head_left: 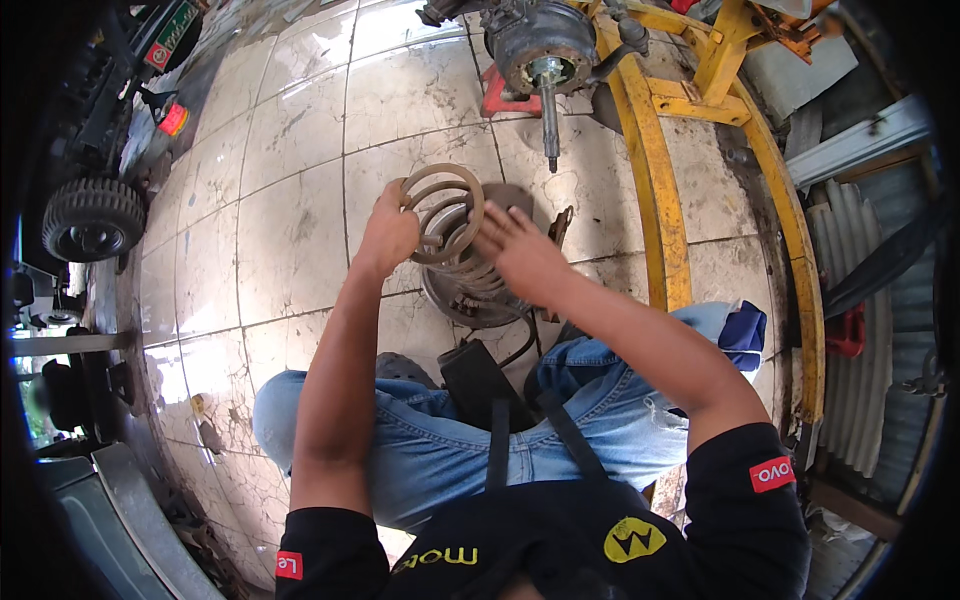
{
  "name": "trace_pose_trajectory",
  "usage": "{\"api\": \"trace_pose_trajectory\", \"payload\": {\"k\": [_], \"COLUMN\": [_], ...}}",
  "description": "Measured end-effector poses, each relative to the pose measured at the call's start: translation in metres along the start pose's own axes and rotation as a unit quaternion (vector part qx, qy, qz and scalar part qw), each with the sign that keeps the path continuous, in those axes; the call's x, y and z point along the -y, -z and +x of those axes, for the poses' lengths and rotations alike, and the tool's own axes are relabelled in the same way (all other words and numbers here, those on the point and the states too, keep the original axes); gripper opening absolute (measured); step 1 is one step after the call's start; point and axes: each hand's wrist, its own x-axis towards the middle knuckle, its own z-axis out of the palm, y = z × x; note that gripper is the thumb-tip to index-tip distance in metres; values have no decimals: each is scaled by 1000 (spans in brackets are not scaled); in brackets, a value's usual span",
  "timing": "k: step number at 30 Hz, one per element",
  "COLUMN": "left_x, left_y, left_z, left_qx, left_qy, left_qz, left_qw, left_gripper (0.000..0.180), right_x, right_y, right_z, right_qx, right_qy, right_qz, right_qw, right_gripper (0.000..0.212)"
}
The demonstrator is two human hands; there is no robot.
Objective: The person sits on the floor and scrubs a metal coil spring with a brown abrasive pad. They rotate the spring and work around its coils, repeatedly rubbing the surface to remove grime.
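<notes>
A large brown coil spring point(440, 168) stands upright, slightly tilted, in front of my crouched legs. My left hand point(388, 235) is closed on the left side of its upper coils. On the right side, my right hand point(522, 250) has its fingers stretched out, against or very near the coils; contact is hard to make out. Below the spring sits a round metal part point(438, 298) like a pan or drum, partly covered by the coils. Small pieces beside the lower coils are too unclear to name.
A splined shaft point(549, 110) points toward me from a dark hub assembly point(540, 45) above a red stand point(496, 93). The yellow steel frame point(655, 200) rises at the right. Vehicle wheel point(93, 220) is at far left. A dark strapped bag point(480, 383) hangs between my knees.
</notes>
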Motion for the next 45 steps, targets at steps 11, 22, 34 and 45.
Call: {"api": "trace_pose_trajectory", "payload": {"k": [11, 22, 34, 45], "left_x": [8, 24, 20, 15], "left_y": [2, 3, -4, -7], "left_z": [4, 16, 18, 4], "left_qx": [-16, -17, -39, -122], "left_qy": [8, 14, 6, -5], "left_qz": [8, 5, -11, 65], "left_qw": [1000, 1000, 999, 990], "left_gripper": [59, 56, 51, 49], "right_x": [15, 18, 19, 23], "right_y": [-17, -19, -15, -17], "right_z": [-3, 4, 7, 8], "right_qx": [-53, -25, -30, -23], "right_qy": [22, 19, 27, 59], "right_qz": [24, 45, 14, 41], "right_qw": [998, 999, 999, 997], "right_gripper": [49, 58, 52, 51]}}
